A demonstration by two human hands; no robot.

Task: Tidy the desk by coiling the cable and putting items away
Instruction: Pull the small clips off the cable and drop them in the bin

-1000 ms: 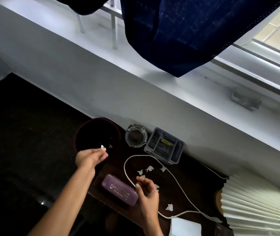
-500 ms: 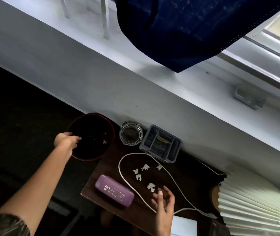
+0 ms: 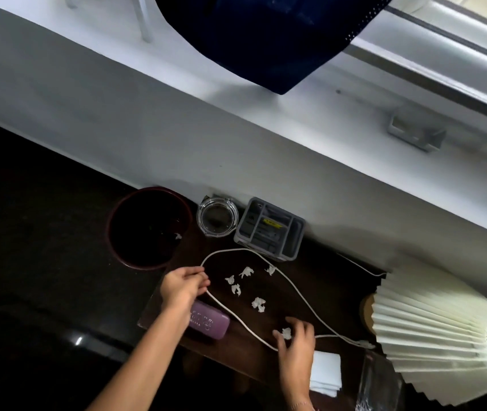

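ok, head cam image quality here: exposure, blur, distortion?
Head view: sill bright, desk and bin interior nearly black; specular glint lower left; wide-angle tilts the wall line; both hands slightly soft, left hand, right hand; case print unreadable.

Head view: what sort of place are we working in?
Probably a home desk under a window: a pleated lamp shade, a grey organiser and a glass ashtray stand on the dark desk, with a bin beside it.

Two hands [image 3: 184, 287], one cable [image 3: 292, 287], six paper scraps [image 3: 258, 304], one purple case [image 3: 208, 321], one organizer [image 3: 268, 228], one bin [image 3: 147, 228].
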